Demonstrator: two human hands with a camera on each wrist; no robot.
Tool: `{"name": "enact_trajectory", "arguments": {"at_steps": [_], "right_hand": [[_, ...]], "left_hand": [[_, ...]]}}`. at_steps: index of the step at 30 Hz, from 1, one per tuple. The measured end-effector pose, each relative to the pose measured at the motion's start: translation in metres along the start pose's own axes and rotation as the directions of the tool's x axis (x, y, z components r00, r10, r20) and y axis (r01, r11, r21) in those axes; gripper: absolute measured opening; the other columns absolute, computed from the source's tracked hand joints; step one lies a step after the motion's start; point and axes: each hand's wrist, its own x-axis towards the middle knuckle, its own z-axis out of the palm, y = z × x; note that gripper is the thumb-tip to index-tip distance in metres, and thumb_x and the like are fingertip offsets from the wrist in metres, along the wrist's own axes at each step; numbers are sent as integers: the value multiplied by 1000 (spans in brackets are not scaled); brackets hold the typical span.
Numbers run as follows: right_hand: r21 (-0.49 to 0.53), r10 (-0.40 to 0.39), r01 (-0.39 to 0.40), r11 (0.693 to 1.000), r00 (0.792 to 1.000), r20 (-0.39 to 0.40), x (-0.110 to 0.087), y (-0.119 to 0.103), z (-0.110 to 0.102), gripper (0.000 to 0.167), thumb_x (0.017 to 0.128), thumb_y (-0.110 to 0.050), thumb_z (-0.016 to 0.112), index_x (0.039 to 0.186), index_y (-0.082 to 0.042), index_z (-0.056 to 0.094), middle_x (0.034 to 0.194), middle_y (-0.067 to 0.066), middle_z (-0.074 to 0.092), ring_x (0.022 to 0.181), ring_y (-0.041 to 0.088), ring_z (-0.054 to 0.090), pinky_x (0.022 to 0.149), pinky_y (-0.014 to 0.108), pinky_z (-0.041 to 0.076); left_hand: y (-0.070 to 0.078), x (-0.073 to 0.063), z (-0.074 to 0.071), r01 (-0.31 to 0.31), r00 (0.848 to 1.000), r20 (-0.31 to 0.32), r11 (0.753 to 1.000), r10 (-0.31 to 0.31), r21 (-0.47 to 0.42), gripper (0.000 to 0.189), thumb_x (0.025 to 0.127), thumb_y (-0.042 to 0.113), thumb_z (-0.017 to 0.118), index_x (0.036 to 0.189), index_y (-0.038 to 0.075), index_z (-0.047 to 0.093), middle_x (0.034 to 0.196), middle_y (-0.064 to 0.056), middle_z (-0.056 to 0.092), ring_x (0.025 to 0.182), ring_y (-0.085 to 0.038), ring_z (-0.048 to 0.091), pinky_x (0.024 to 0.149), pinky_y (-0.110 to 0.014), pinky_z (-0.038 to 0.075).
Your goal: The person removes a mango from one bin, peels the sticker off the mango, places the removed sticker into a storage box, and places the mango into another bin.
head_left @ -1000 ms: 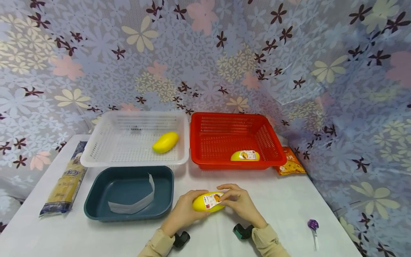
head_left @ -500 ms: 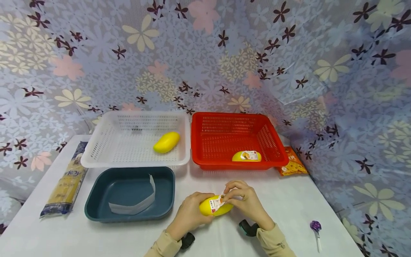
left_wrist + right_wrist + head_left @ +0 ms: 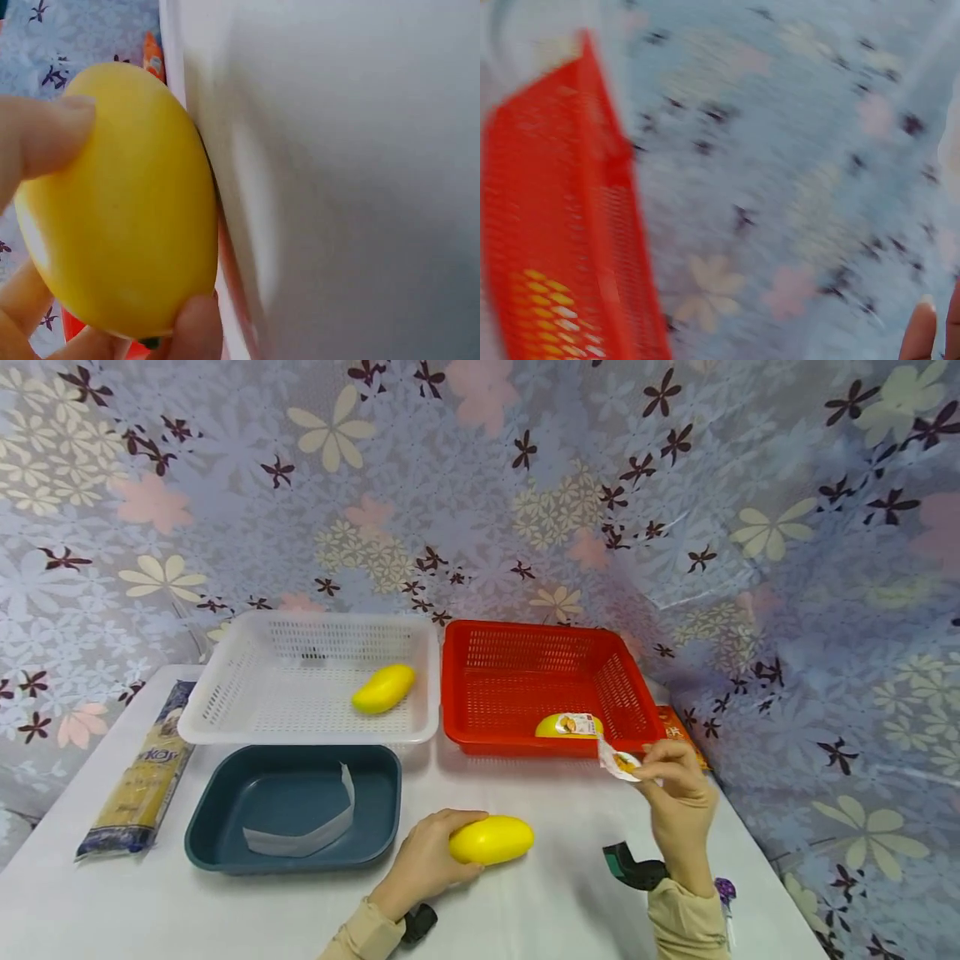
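My left hand grips a smooth yellow mango by its left end, low over the table; in the left wrist view the thumb and fingers wrap the mango, whose visible skin is bare. Raised to the right, in front of the red basket, my right hand pinches a peeled sticker label, white with an orange picture, between thumb and fingers. Only fingertips of this hand enter the right wrist view, at its lower right corner; the label is out of that view.
A white basket contains another mango. The red basket has a labelled mango. A dark teal tray bears a paper strip. Pasta lies left, an orange packet and lollipop right.
The label has come off the mango in my left hand. My right hand has moved up and right, carrying it away. The left hand still grips the mango.
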Motion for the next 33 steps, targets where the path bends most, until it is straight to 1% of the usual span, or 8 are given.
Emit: {"name": "enact_trajectory", "arguments": {"at_steps": [4,9,14,18,22,26,29,33], "right_hand": [[-103,81,-70,992,991,109,-9,7,11,16,73,14,72,79,-1,75,94,-1,58,94,12,53,85,18,43],[-104,75,-58,993,983,166,-14,12,21,17,75,11,73,82,-5,75,93,0,56,92,12,52,80,17,45],[-100,107,-89,991,976,189,-16,16,26,24,74,17,71,83,-5,75,93,-1,57,93,11,52,81,17,45],[-100,144,-127,987,972,186,-19,17,32,29,72,21,69,85,-5,75,93,-1,58,94,12,52,85,18,45],[-101,156,-138,985,968,196,-19,17,40,27,75,17,70,95,-1,72,99,-1,60,99,12,54,91,18,46],[-127,187,-164,978,961,203,-18,20,49,24,86,7,65,110,3,66,107,-5,64,102,7,57,92,17,46],[-124,213,-190,974,952,219,-16,25,58,24,96,-9,58,118,-4,63,113,-8,65,105,4,59,92,17,48],[-111,242,-220,969,931,274,-14,28,75,35,101,-32,49,127,-10,59,121,-8,64,111,6,61,95,22,49]], "left_hand": [[-1,1,2,-11,1000,-9,999,11,36,60,70,25,85,126,25,63,124,0,65,106,-21,61,87,-43,51],[2,1,7,-23,999,-29,998,25,62,60,73,25,83,129,28,61,127,1,62,107,-21,59,85,-42,53],[3,0,7,-34,998,-55,996,39,84,61,73,26,83,129,29,60,127,2,61,106,-21,60,83,-41,53],[3,1,7,-48,998,-36,995,51,90,61,74,26,82,131,28,60,129,2,61,109,-20,59,84,-40,52],[6,1,8,-66,998,-14,994,68,93,61,74,28,82,131,26,59,130,2,60,110,-20,58,85,-38,51],[8,0,6,-80,997,3,991,80,103,58,75,30,81,129,24,61,130,2,60,108,-19,58,86,-35,50],[9,-1,3,-77,997,15,991,76,112,56,75,30,81,127,24,63,129,1,60,106,-19,58,86,-34,50],[9,-2,0,-84,996,21,990,82,114,54,75,31,81,126,23,64,129,1,61,106,-19,57,86,-34,49]]}}
